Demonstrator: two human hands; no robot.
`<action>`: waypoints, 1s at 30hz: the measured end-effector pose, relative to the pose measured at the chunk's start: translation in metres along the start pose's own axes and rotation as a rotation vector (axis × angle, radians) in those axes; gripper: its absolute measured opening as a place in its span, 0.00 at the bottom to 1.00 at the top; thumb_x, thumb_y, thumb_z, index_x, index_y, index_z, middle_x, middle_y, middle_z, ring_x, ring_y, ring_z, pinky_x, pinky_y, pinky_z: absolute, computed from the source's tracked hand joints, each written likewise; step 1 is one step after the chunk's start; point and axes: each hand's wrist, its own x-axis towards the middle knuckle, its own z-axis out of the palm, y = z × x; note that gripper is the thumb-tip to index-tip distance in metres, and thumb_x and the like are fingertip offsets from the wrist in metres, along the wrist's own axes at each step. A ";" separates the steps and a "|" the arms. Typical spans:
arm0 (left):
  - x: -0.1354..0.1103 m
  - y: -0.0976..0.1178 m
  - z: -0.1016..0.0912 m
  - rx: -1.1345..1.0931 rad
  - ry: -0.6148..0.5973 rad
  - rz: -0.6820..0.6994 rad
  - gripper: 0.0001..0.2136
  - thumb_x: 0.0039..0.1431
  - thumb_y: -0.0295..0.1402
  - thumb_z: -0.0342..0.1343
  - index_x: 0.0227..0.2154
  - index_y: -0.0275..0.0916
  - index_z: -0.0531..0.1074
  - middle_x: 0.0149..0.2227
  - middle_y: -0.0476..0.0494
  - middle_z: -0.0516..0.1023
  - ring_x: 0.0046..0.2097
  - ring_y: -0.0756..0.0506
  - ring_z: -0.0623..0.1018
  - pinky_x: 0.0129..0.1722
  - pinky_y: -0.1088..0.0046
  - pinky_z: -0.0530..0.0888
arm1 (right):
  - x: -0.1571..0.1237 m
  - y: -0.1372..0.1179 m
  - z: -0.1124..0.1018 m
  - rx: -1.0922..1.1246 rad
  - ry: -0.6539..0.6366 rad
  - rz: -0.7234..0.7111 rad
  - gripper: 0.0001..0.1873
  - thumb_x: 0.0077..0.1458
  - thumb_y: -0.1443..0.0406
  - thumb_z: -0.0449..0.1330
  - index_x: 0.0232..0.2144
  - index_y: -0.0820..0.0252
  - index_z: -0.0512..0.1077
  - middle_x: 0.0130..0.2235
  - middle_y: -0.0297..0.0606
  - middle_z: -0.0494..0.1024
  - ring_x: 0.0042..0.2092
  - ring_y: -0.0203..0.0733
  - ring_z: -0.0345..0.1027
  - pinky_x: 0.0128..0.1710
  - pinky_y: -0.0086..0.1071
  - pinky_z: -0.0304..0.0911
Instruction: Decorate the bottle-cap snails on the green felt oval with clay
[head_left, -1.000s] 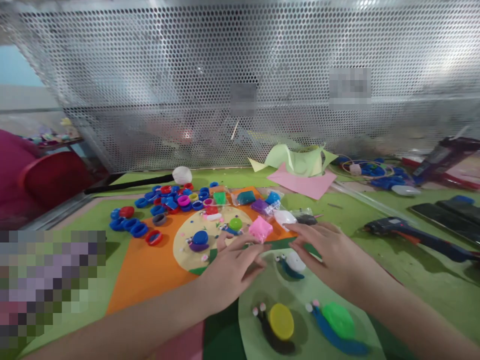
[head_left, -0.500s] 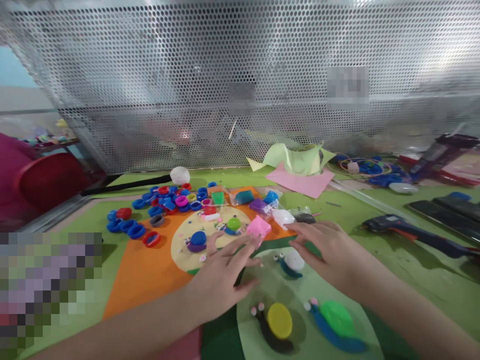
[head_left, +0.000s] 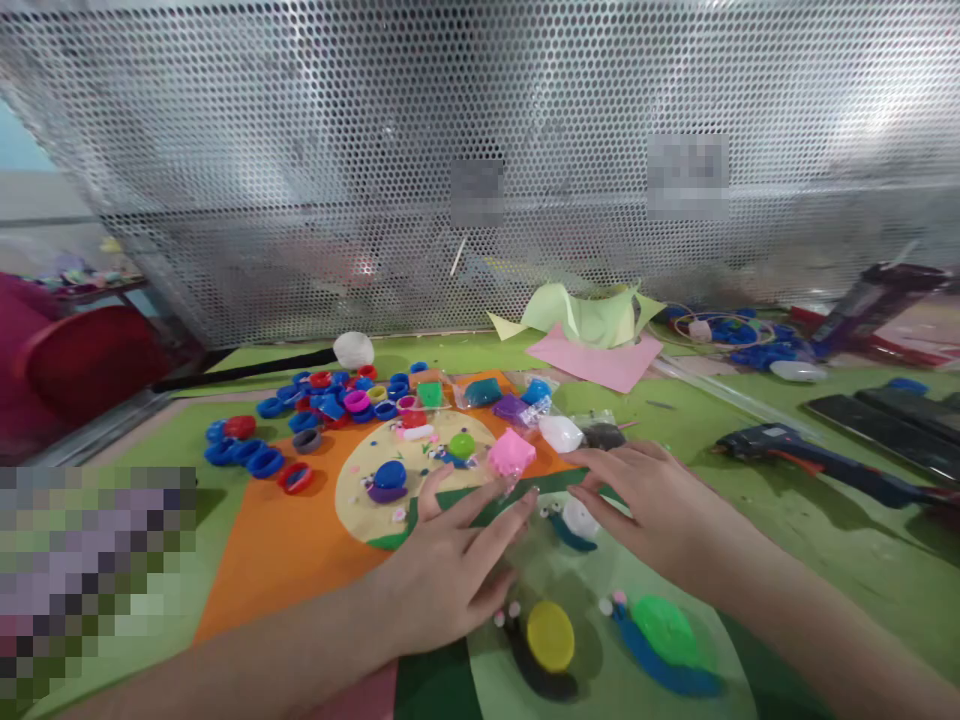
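My left hand (head_left: 450,570) lies flat with fingers stretched out on the left edge of a pale green leaf-shaped sheet (head_left: 712,690). My right hand (head_left: 652,505) rests open on the sheet's far right edge. On the sheet sit three clay snails: a white-shelled one (head_left: 574,522) between my hands, a yellow-shelled one (head_left: 547,640) and a green-shelled one (head_left: 660,640) nearer me. A pink clay packet (head_left: 511,452) lies just beyond my left fingertips.
An orange sheet (head_left: 285,540) holds a cream circle (head_left: 352,495) with small clay figures. Several blue and red bottle caps (head_left: 315,410) and clay packets lie behind it. A glue gun (head_left: 795,452) rests at right. Pink paper (head_left: 596,358) lies before a perforated metal screen (head_left: 480,150).
My left hand has slid slightly nearer and onto the leaf sheet's edge, fingers now straighter. The right hand has barely moved. The view has drifted a little.
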 end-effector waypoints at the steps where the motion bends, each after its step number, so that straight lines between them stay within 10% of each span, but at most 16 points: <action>1: 0.000 0.000 0.000 0.000 -0.002 0.011 0.24 0.59 0.26 0.47 0.58 0.32 0.49 0.47 0.37 0.76 0.59 0.39 0.62 0.57 0.50 0.56 | 0.000 0.000 0.000 0.003 0.001 0.001 0.16 0.57 0.66 0.47 0.45 0.65 0.68 0.30 0.41 0.77 0.37 0.52 0.70 0.39 0.50 0.62; 11: -0.004 -0.002 0.005 -0.017 0.102 -0.041 0.24 0.59 0.28 0.48 0.58 0.36 0.49 0.42 0.43 0.79 0.58 0.39 0.63 0.56 0.44 0.27 | 0.001 -0.001 -0.002 -0.017 -0.007 -0.001 0.14 0.57 0.66 0.48 0.43 0.64 0.68 0.29 0.41 0.77 0.37 0.51 0.71 0.38 0.49 0.63; 21: -0.004 -0.001 0.004 -0.035 0.113 -0.050 0.25 0.58 0.27 0.48 0.58 0.36 0.49 0.41 0.43 0.79 0.57 0.40 0.65 0.58 0.45 0.31 | 0.000 -0.001 -0.003 -0.041 -0.001 -0.011 0.14 0.57 0.66 0.48 0.41 0.63 0.69 0.28 0.40 0.78 0.35 0.50 0.72 0.36 0.48 0.65; 30: -0.002 -0.004 0.005 -0.097 0.094 -0.101 0.26 0.55 0.29 0.51 0.55 0.37 0.49 0.45 0.39 0.77 0.55 0.39 0.68 0.53 0.51 0.61 | 0.000 -0.001 -0.002 -0.050 -0.006 -0.010 0.14 0.58 0.65 0.48 0.43 0.62 0.68 0.29 0.40 0.78 0.34 0.49 0.72 0.37 0.47 0.64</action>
